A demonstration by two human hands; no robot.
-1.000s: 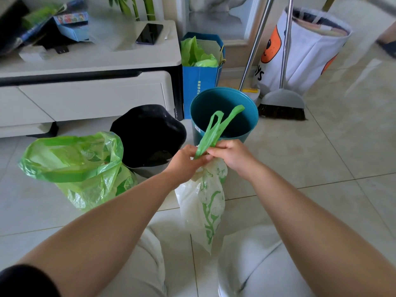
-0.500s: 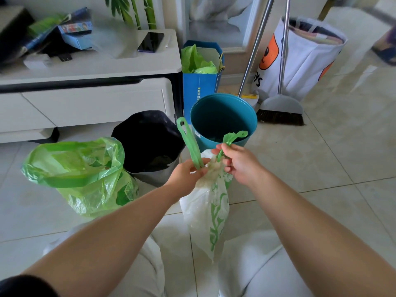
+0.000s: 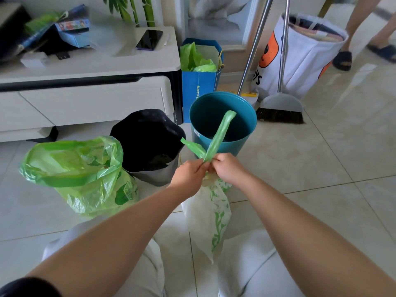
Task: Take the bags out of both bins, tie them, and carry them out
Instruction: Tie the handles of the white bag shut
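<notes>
A white bag with green print [image 3: 211,213] hangs in front of my knees. My left hand [image 3: 189,175] and my right hand [image 3: 228,169] pinch its neck together, each holding one green handle; the two handles [image 3: 216,140] cross above my fingers. A green bag [image 3: 81,174] stands open and untied on the floor at the left. Behind it is the black bin [image 3: 147,144], and to its right the teal bin [image 3: 222,123], which has no bag in it.
A white low cabinet [image 3: 90,91] with a phone and clutter stands at the back left. A blue paper bag [image 3: 200,82], a broom and dustpan [image 3: 278,106] and a white tote [image 3: 304,54] line the wall. Another person's legs [image 3: 364,37] are at the top right.
The two handles, held apart half a second ago, now cross over each other above my hands, which have come together at the bag's neck. Another person's legs have stepped in at the top right.
</notes>
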